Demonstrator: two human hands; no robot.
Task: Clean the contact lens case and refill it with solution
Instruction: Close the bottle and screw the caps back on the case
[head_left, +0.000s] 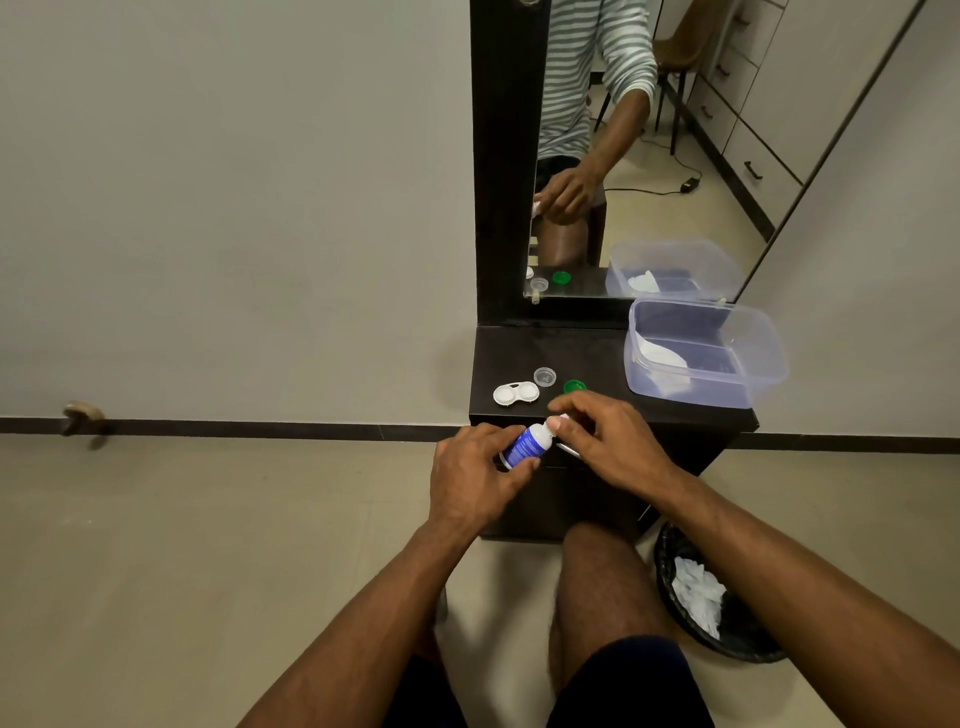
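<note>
I note the white twin-well lens case (516, 393) open, wells apparently unfilled; left hand (470, 475) grips blue-labelled white solution bottle (525, 445), right hand (605, 435) pinches its tip.

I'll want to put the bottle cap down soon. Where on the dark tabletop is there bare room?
Bare room lies behind the lens case, toward the mirror, left of the plastic tub. The front middle is crowded: case, clear cap, green cap and both hands at the bottle.
</note>
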